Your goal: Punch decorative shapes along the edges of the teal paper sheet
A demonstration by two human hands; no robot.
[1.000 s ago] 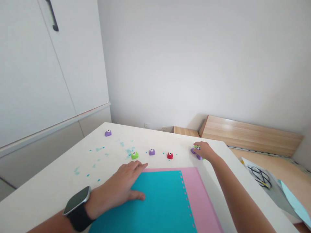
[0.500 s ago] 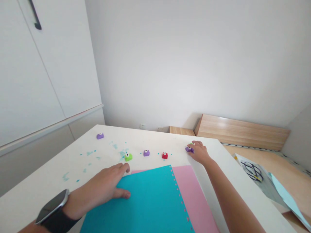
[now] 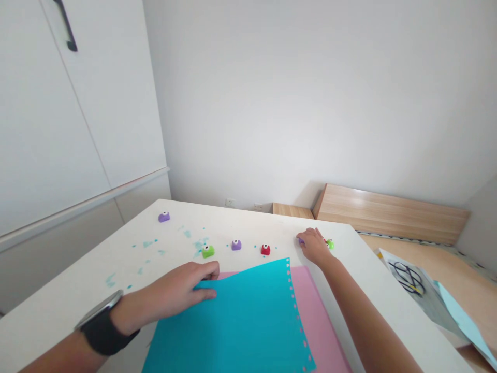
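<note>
My left hand [image 3: 194,282], with a black-strapped watch on its wrist, pinches the upper left edge of a teal punched sheet [image 3: 236,321] between thumb and fingers. That sheet is slightly raised and lies over a pink sheet [image 3: 310,316]. Farther right, my right hand [image 3: 316,246] reaches across the table, fingers closed around a small purple one-eyed toy [image 3: 301,241] that they mostly cover. Just right of this hand sits a green one-eyed toy [image 3: 330,243], with a bit of red beside it partly hidden. Ahead of the sheets stand green [image 3: 208,251], purple [image 3: 236,245] and red [image 3: 265,249] one-eyed toys.
Another purple toy [image 3: 164,217] sits at the white table's [image 3: 128,269] far left corner. Teal stains mark the tabletop. At right are a wooden bed frame [image 3: 388,210] and a bag with black cords [image 3: 407,277]. A white cabinet [image 3: 85,103] stands left.
My left hand has closed on the teal sheet and lifted its edge; the sheet has shifted right. My right hand has drawn slightly left, and the green toy beside it now shows.
</note>
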